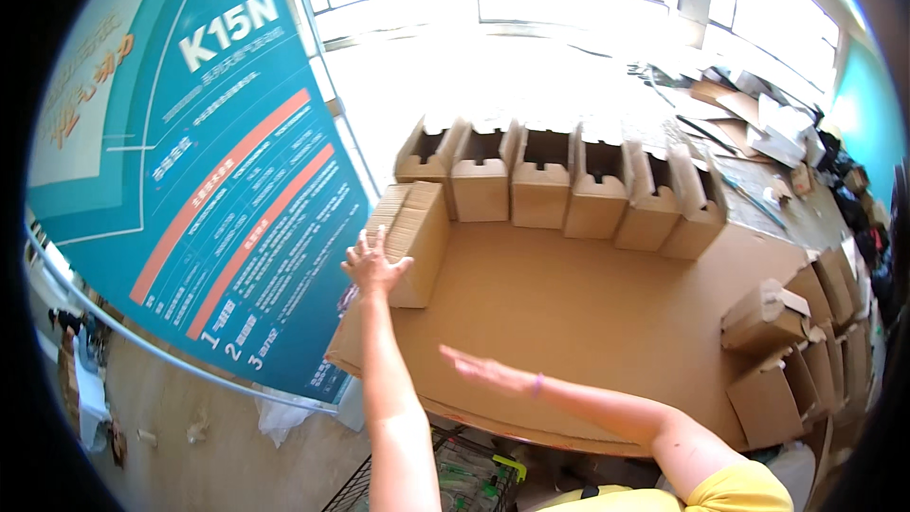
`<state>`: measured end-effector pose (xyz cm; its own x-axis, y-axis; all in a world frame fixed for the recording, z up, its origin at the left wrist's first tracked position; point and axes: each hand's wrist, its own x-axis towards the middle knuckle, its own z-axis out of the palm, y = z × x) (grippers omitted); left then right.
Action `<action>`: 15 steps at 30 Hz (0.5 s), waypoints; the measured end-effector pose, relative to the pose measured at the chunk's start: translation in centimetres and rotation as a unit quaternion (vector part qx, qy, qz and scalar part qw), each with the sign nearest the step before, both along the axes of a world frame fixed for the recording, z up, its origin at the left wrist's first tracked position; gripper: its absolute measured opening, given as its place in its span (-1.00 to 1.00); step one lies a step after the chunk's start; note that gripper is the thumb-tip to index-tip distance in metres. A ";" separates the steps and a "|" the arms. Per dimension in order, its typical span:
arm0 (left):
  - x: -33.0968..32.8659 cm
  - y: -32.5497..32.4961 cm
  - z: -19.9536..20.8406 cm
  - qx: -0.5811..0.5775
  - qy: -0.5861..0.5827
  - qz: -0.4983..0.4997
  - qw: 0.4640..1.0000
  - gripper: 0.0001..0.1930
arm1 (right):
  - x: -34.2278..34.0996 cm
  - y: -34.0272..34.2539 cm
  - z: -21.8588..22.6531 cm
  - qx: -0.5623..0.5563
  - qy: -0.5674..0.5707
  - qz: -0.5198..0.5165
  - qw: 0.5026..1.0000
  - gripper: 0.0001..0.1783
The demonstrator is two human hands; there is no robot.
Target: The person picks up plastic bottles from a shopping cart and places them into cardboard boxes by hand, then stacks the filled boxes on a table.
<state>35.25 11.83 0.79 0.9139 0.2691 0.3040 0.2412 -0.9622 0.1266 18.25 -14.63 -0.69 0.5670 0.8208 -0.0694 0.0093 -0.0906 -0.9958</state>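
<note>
My left hand (374,270) lies with its fingers spread against the top and near side of a closed brown cardboard box (427,251). That box stands at the left end of a cardboard-covered table (559,322). My right hand (488,374) is held flat over the table, fingers stretched out and together, touching nothing that I can see. Behind the closed box, several open-topped cardboard boxes (483,192) with notched edges stand upright in a curved row along the far side.
More open cardboard boxes (763,403) crowd the table's right end. A large blue-green display banner (237,161) stands close on the left. Below the near edge sits a black wire basket (464,469). Flattened cardboard scraps (739,109) lie in a heap at the far right.
</note>
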 end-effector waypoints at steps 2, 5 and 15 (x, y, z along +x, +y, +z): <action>0.2 -1.3 0.4 0.003 0.005 -0.012 1.000 0.02 | -4.8 -5.2 2.1 -0.068 -0.040 0.035 0.996 -0.09; 0.0 -3.2 0.8 0.040 0.019 -0.015 0.999 -0.04 | -10.9 -12.9 4.2 -0.117 -0.006 -0.011 0.993 -0.18; -9.8 -11.3 -3.7 -0.007 -0.094 -0.132 0.987 -0.28 | -21.7 -32.6 9.7 -0.185 -0.179 -0.483 0.837 -0.51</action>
